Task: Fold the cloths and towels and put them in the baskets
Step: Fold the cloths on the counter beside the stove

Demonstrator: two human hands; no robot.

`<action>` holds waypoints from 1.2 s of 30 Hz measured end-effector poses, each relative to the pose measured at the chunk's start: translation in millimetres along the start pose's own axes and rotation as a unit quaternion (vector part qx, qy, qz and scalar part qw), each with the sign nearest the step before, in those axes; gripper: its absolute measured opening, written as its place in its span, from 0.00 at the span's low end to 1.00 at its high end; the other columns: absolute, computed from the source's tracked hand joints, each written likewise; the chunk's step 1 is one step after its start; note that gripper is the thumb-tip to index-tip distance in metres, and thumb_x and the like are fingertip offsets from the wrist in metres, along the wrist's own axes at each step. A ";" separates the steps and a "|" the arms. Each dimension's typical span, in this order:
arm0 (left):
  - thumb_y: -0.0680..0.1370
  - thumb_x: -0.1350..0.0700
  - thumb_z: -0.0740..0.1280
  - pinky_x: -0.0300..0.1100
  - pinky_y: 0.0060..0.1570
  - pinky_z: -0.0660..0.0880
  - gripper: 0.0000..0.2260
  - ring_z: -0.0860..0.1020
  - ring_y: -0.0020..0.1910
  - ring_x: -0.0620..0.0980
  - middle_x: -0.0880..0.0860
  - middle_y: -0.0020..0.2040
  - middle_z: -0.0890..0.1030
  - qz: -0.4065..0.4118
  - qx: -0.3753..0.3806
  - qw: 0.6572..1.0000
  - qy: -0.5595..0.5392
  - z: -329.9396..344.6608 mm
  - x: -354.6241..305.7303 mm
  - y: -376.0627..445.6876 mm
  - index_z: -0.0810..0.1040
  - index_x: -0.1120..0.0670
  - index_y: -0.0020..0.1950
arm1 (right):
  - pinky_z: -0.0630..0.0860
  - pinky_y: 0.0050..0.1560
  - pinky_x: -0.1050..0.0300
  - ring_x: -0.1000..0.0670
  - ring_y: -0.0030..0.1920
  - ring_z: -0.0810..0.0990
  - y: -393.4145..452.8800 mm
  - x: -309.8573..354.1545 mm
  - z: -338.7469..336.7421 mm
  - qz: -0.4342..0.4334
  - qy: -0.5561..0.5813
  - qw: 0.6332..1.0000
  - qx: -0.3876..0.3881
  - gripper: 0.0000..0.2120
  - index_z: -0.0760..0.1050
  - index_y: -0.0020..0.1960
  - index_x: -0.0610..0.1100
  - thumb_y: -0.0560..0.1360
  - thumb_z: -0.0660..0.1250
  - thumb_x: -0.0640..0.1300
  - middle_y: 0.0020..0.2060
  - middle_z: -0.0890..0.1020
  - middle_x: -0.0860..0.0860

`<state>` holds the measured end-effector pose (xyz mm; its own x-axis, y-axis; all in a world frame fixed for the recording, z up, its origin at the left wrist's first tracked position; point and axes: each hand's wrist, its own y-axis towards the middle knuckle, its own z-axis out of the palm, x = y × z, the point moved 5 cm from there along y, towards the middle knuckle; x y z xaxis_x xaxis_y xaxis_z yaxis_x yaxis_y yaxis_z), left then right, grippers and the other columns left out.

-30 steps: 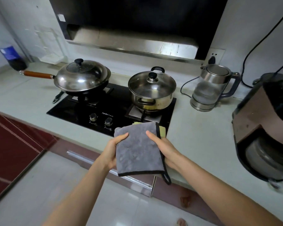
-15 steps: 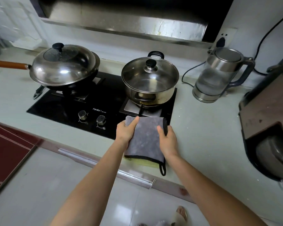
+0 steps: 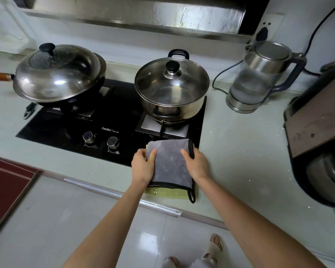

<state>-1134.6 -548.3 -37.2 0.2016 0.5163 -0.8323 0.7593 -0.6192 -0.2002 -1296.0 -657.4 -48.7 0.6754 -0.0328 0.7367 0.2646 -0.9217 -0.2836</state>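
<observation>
A folded grey cloth (image 3: 169, 164) with black trim and a hanging loop lies on the countertop (image 3: 240, 151), on top of a folded yellow-green cloth (image 3: 168, 193) whose near edge shows below it. My left hand (image 3: 142, 167) holds the grey cloth's left edge, thumb on top and fingers under. My right hand (image 3: 196, 164) holds its right edge by the black trim, thumb across the top. The far end of the grey cloth overlaps the front right corner of the black hob (image 3: 70, 130). No basket is in view.
A lidded wok (image 3: 58, 74) and a lidded steel pot (image 3: 171, 88) stand on the hob. An electric kettle (image 3: 259, 78) is at the back right, a large brown appliance (image 3: 321, 132) at the right edge. The counter's front edge runs just below the cloths.
The grey cloth was held up in the air in front of the counter; both hands have brought it down onto the yellow-green cloth on the counter. The camera moved closer.
</observation>
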 end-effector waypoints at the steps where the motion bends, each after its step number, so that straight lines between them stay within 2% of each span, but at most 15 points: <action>1: 0.78 0.48 0.65 0.31 0.36 0.69 0.12 0.76 0.43 0.49 0.50 0.42 0.78 -0.003 -0.001 1.000 -0.006 -0.5 3.0 -1.9 0.74 0.57 0.49 | 0.73 0.56 0.53 0.40 0.57 0.76 0.3 -1.8 -0.6 -0.005 -0.034 0.999 -0.009 0.24 0.72 0.65 0.44 0.77 0.60 0.60 0.53 0.78 0.42; 3: 0.77 0.43 0.65 0.40 0.47 0.75 0.19 0.77 0.50 0.52 0.54 0.51 0.77 -0.018 -0.013 1.000 0.006 -0.9 11.1 -3.0 0.74 0.58 0.55 | 0.70 0.61 0.49 0.41 0.59 0.73 -2.3 -4.7 -6.1 0.002 -0.083 0.996 -0.038 0.27 0.71 0.64 0.43 0.75 0.61 0.62 0.56 0.75 0.42; 5: 0.75 0.39 0.65 0.48 0.57 0.73 0.28 0.74 0.56 0.54 0.56 0.58 0.73 -0.070 -0.013 0.997 0.033 -1.8 20.2 -4.6 0.71 0.60 0.63 | 0.71 0.57 0.50 0.44 0.57 0.73 -7.1 -14.6 -6.3 0.039 -0.039 0.998 -0.020 0.27 0.68 0.62 0.42 0.74 0.63 0.62 0.57 0.74 0.45; 7: 0.74 0.36 0.65 0.44 0.50 0.74 0.31 0.76 0.53 0.52 0.55 0.57 0.76 -0.123 0.032 0.992 -0.011 2.9 28.9 -6.5 0.70 0.61 0.63 | 0.74 0.53 0.51 0.47 0.52 0.77 -14.6 -23.8 -2.5 0.080 0.074 0.994 0.028 0.24 0.66 0.59 0.47 0.73 0.66 0.61 0.56 0.75 0.48; 9: 0.71 0.32 0.64 0.40 0.40 0.74 0.33 0.80 0.46 0.50 0.55 0.51 0.81 -0.144 0.082 0.985 -0.046 8.4 33.3 -7.5 0.74 0.61 0.57 | 0.74 0.51 0.54 0.48 0.53 0.78 -19.5 -27.6 -2.0 0.092 0.151 0.982 0.061 0.23 0.64 0.62 0.49 0.74 0.67 0.58 0.55 0.77 0.48; 12: 0.70 0.32 0.65 0.46 0.46 0.78 0.31 0.81 0.47 0.51 0.54 0.49 0.81 -0.162 0.109 0.978 -0.070 12.7 32.3 -12.5 0.75 0.58 0.55 | 0.71 0.47 0.58 0.49 0.54 0.77 -21.1 -29.0 -4.2 0.081 0.170 0.978 0.087 0.25 0.60 0.67 0.49 0.76 0.66 0.54 0.56 0.75 0.49; 16: 0.74 0.37 0.64 0.49 0.54 0.78 0.25 0.79 0.50 0.52 0.53 0.51 0.79 -0.132 0.149 0.977 -0.078 36.1 7.2 -30.6 0.72 0.57 0.57 | 0.76 0.56 0.48 0.46 0.53 0.79 -20.8 -48.5 -29.1 0.076 0.169 0.982 0.021 0.25 0.61 0.66 0.51 0.74 0.69 0.53 0.57 0.77 0.46; 19: 0.76 0.37 0.62 0.50 0.56 0.76 0.25 0.79 0.51 0.52 0.52 0.53 0.79 -0.097 0.202 0.973 -0.055 78.4 -19.8 -46.9 0.71 0.57 0.58 | 0.75 0.48 0.53 0.45 0.49 0.79 -26.3 -68.9 -80.1 0.065 0.154 0.982 -0.086 0.24 0.64 0.65 0.48 0.74 0.69 0.53 0.51 0.79 0.45; 22: 0.77 0.38 0.59 0.51 0.59 0.74 0.26 0.78 0.54 0.55 0.56 0.57 0.78 -0.044 0.246 0.968 -0.013 132.9 -46.6 -57.8 0.72 0.59 0.61 | 0.71 0.44 0.59 0.44 0.53 0.77 -37.1 -92.7 -130.4 0.039 0.124 0.971 -0.202 0.20 0.66 0.66 0.42 0.78 0.65 0.48 0.53 0.77 0.43; 24: 0.80 0.44 0.58 0.48 0.59 0.73 0.22 0.76 0.55 0.57 0.60 0.59 0.77 0.009 0.260 0.965 0.029 165.9 -62.5 -67.8 0.72 0.60 0.62 | 0.70 0.57 0.57 0.43 0.63 0.71 -41.4 -110.9 -149.0 0.034 0.074 0.966 -0.243 0.22 0.62 0.71 0.41 0.80 0.60 0.47 0.62 0.72 0.42; 27: 0.82 0.48 0.55 0.49 0.64 0.66 0.22 0.68 0.67 0.61 0.63 0.69 0.65 0.104 0.238 0.956 0.136 196.3 -79.6 -85.1 0.63 0.60 0.72 | 0.59 0.71 0.50 0.44 0.75 0.54 -39.3 -134.5 -154.7 0.044 0.006 0.975 -0.216 0.28 0.49 0.78 0.47 0.82 0.53 0.52 0.76 0.52 0.42; 29: 0.83 0.48 0.51 0.51 0.70 0.60 0.25 0.55 0.76 0.59 0.58 0.78 0.52 0.231 0.177 0.929 0.229 201.4 -87.6 -93.4 0.52 0.56 0.78 | 0.56 0.73 0.48 0.43 0.77 0.50 -38.7 -141.6 -155.9 -0.009 -0.105 0.971 -0.215 0.27 0.49 0.78 0.47 0.82 0.47 0.56 0.77 0.48 0.43; 32: 0.80 0.44 0.36 0.49 0.75 0.47 0.27 0.41 0.77 0.56 0.54 0.78 0.42 0.420 0.187 0.818 0.346 214.5 -83.0 -100.2 0.43 0.51 0.78 | 0.55 0.75 0.49 0.45 0.77 0.52 -31.1 -154.6 -147.6 -0.061 -0.211 0.967 -0.131 0.36 0.49 0.78 0.42 0.79 0.31 0.63 0.77 0.52 0.45; 34: 0.75 0.42 0.25 0.47 0.76 0.40 0.30 0.33 0.75 0.56 0.55 0.77 0.37 0.424 0.239 0.773 0.408 224.2 -74.5 -99.0 0.36 0.52 0.75 | 0.50 0.76 0.54 0.47 0.77 0.49 -26.5 -168.9 -144.9 -0.022 -0.205 0.975 -0.081 0.35 0.42 0.78 0.45 0.77 0.32 0.64 0.78 0.48 0.49; 36: 0.75 0.44 0.26 0.48 0.76 0.38 0.30 0.33 0.75 0.56 0.56 0.77 0.36 0.402 0.253 0.765 0.436 227.1 -78.5 -96.7 0.36 0.53 0.76 | 0.47 0.76 0.54 0.47 0.77 0.48 -20.1 -172.4 -146.8 0.021 -0.196 0.980 -0.026 0.30 0.37 0.77 0.47 0.81 0.41 0.59 0.78 0.46 0.50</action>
<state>-1364.3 -663.3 -69.9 0.9808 -0.0887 -0.1739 -0.1175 -0.9795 -0.1634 -1518.8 -690.0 -79.9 0.9004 0.0711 0.4292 0.2031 -0.9412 -0.2700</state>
